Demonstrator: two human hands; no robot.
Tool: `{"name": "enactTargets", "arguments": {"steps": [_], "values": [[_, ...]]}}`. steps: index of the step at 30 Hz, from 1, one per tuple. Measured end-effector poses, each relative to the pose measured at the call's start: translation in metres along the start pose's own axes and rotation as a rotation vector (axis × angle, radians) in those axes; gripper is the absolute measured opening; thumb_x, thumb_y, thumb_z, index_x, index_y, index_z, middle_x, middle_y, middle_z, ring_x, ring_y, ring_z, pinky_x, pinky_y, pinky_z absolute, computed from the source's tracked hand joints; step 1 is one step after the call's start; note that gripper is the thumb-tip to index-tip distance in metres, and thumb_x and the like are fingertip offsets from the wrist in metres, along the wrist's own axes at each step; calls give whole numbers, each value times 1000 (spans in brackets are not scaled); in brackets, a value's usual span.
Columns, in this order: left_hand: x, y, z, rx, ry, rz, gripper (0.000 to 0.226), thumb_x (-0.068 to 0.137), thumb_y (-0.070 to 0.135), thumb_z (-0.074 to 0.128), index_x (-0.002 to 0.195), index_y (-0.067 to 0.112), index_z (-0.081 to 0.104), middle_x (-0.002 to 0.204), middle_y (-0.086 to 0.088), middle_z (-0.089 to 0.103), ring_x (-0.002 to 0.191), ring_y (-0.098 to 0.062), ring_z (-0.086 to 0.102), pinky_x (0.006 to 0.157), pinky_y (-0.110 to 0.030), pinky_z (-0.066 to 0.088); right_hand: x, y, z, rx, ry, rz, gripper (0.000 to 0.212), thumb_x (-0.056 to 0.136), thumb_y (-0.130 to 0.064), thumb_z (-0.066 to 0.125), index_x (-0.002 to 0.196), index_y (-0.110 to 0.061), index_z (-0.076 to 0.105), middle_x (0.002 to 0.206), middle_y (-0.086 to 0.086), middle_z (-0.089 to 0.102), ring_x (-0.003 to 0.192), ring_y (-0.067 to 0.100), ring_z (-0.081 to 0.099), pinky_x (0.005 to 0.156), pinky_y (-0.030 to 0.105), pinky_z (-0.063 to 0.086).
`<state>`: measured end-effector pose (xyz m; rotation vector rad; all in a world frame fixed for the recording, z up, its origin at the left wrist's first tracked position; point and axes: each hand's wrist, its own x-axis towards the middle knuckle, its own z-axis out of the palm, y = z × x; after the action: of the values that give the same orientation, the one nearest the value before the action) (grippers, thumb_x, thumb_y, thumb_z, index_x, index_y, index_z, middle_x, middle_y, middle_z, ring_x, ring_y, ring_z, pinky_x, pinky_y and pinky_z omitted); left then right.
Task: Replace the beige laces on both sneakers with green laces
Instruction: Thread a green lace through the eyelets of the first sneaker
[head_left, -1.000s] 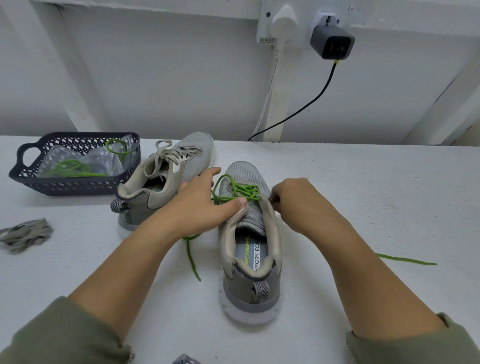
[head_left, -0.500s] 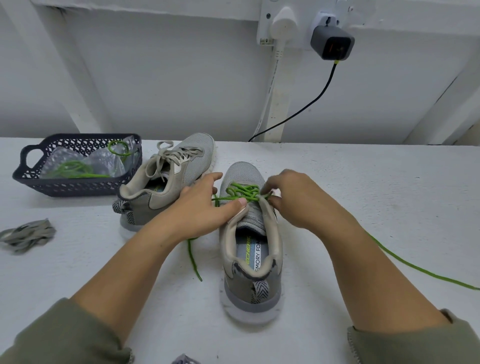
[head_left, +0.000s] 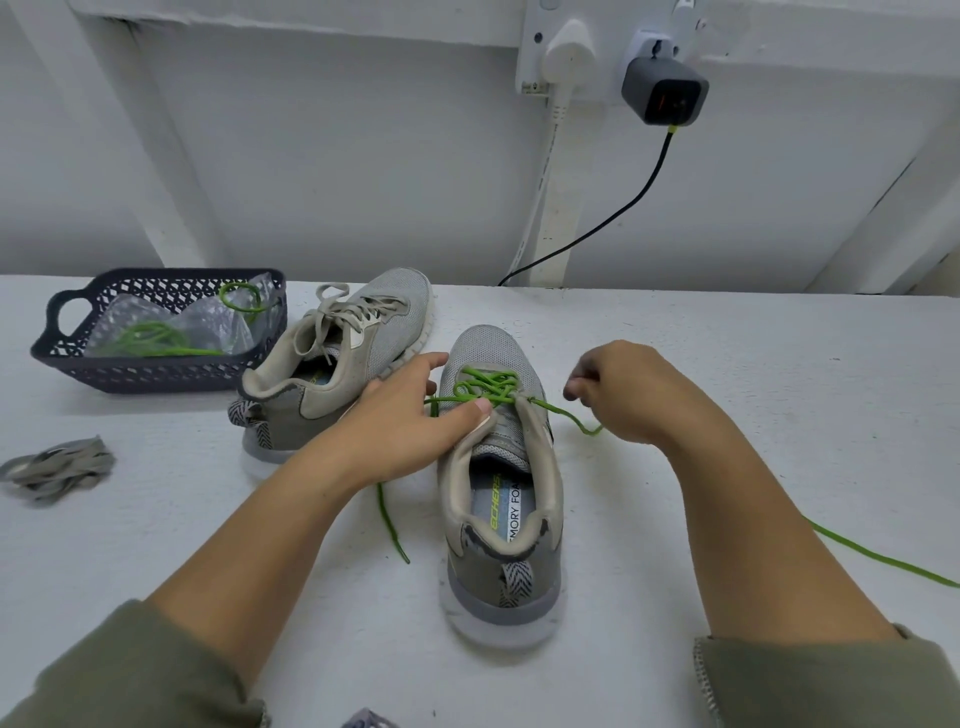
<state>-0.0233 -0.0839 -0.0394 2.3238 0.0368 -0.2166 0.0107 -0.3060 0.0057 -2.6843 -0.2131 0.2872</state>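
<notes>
While your left hand (head_left: 400, 423) lies flat on the near sneaker (head_left: 501, 597), thumb pressing its green lace (head_left: 485, 387), your right hand (head_left: 626, 395) curls round that lace. Two sneakers stand on the table (head_left: 753, 364); the second sneaker (head_left: 387, 332) wears beige laces (head_left: 343, 317) beside one basket (head_left: 156, 382).

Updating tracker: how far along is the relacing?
Done: one beige lace is out, bunched on the table. In hand: the near sneaker is partly laced green; the left hand steadies it, the right hand holds the green lace. Left: the far sneaker has beige laces; spare green lace waits in the basket.
</notes>
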Motion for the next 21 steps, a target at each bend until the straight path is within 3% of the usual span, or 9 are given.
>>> {"name": "enactTargets", "arguments": {"steps": [3, 6, 9, 12, 16, 21], "values": [[1, -2, 1, -24, 18, 6, 97, 53, 84, 45, 140, 41, 34, 120, 11, 53, 127, -16, 43, 108, -42, 37, -1, -4, 7, 48, -117, -108, 24, 96, -37, 55, 117, -30, 63, 105, -12, 61, 95, 13, 58, 79, 29, 46], [3, -5, 3, -37, 38, 9, 81, 56, 84, 48, 126, 43, 42, 105, 15, 54, 116, -16, 49, 102, -43, 42, 1, -4, 13, 27, -58, -80, 13, 95, -31, 57, 93, -25, 68, 87, -6, 66, 82, 14, 60, 62, 24, 44], [2, -6, 4, -55, 23, 3, 74, 55, 83, 49, 115, 40, 46, 96, 13, 51, 104, -16, 54, 96, -41, 45, 12, 1, 14, 44, 191, 178, 20, 96, -22, 53, 91, -13, 70, 88, 5, 66, 71, 18, 57, 49, 21, 37], [2, -2, 2, -24, 35, 26, 74, 56, 79, 53, 119, 41, 45, 113, 8, 51, 115, -14, 49, 102, -39, 42, 13, -9, 18, 92, 241, 98, 21, 95, -24, 52, 86, -11, 66, 82, 5, 64, 67, 17, 52, 49, 20, 33], [11, 15, 0, -38, 156, 216, 56, 77, 53, 59, 130, 37, 50, 129, 6, 46, 131, -16, 37, 111, -41, 33, 5, -26, 9, 393, 185, -85, 34, 95, -40, 55, 79, -10, 59, 58, -7, 45, 52, 7, 41, 52, 27, 31], [23, 41, 5, -113, 199, 380, 17, 71, 62, 58, 80, 49, 64, 100, 15, 63, 110, -12, 55, 100, -37, 42, -3, -37, -2, 491, 178, -200, 45, 97, -44, 49, 78, -5, 61, 40, -14, 36, 38, 3, 34, 44, 16, 25]]}}
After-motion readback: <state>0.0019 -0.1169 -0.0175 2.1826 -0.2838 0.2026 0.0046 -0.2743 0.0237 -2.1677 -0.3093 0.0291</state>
